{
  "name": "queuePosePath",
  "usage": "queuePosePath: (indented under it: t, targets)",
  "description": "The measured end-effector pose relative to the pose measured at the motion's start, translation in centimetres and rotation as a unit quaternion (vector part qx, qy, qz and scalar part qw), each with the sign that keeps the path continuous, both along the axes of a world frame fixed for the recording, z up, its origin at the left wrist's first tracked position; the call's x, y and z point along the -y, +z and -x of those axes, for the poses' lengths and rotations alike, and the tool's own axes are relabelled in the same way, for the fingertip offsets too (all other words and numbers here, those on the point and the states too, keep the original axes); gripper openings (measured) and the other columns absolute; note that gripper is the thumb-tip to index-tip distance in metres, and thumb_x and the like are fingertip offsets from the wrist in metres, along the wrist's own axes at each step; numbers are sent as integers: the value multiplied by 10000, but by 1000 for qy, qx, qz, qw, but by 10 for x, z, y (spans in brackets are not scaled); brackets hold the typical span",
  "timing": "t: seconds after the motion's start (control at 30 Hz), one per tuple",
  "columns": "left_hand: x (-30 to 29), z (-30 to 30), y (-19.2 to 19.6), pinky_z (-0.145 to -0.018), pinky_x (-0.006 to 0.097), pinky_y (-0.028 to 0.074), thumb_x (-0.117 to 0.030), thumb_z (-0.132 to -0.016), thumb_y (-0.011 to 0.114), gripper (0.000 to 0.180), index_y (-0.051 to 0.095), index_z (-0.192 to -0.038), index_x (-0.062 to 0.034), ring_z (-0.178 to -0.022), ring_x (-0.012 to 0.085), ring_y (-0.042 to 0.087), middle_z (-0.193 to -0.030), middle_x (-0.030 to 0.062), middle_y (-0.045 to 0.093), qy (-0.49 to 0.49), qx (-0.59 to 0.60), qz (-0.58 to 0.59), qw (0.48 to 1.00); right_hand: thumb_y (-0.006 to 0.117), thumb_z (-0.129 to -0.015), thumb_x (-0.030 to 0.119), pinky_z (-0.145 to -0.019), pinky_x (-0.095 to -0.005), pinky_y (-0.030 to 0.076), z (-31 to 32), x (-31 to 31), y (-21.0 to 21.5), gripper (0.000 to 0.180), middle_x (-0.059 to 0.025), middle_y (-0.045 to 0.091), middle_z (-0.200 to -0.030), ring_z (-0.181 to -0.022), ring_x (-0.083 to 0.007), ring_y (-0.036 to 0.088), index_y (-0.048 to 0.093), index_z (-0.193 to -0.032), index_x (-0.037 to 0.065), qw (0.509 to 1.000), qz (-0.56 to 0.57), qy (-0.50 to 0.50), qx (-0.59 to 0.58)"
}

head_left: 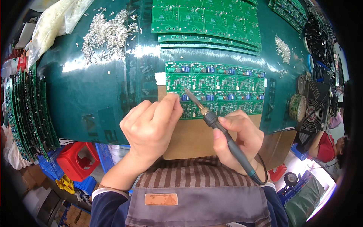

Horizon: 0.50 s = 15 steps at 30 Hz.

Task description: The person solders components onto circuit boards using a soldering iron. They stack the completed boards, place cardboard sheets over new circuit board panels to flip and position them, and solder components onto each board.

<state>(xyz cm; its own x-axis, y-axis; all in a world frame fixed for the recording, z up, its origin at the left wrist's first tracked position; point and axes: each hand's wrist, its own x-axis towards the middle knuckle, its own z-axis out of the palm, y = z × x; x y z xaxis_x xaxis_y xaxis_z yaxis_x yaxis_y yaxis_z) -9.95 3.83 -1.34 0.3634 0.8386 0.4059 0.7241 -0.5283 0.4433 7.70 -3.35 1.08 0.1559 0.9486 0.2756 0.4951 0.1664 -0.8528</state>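
Note:
My right hand (pixel 242 138) is closed round the handle of a soldering iron (pixel 223 130). The iron slants up and left, with its metal tip over the left part of a green circuit board panel (pixel 227 85). Blue and green components stand in rows on that panel. Beside the tip, at the panel's left edge, my left hand (pixel 151 123) is closed in a pinch; whatever its fingertips hold is hidden. A brown board (pixel 189 142) lies under the panel and reaches toward my apron.
Stacked green panels (pixel 208 19) lie beyond the work. Small clear parts are heaped at far left (pixel 107 36), with a smaller pile (pixel 283 50) at right. Upright boards (pixel 28 113) line the left edge. A fan (pixel 313 111) and a solder spool (pixel 297 107) sit at right.

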Motion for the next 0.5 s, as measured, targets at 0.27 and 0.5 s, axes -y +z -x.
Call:
queuePosePath:
  t: [0.27, 0.5]
  targets:
    - [0, -7, 15, -488, 308, 414, -14, -698, 784, 177, 711, -845, -79, -535, 191, 504, -652, 25, 617, -1, -49, 19, 999, 728, -665, -41, -555, -309, 508, -3, -4, 8, 233, -134, 649, -726, -596, -247, 625, 639, -879, -59, 998, -25, 28, 52]
    - [6, -14, 25, -490, 319, 403, -7, -735, 745, 208, 673, -921, -67, -539, 202, 470, -670, 33, 589, -6, -12, 39, 999, 706, -736, -3, -600, -297, 495, -33, 21, 4, 186, -146, 670, -771, -655, -233, 641, 610, -886, -58, 999, 12, -30, -18]
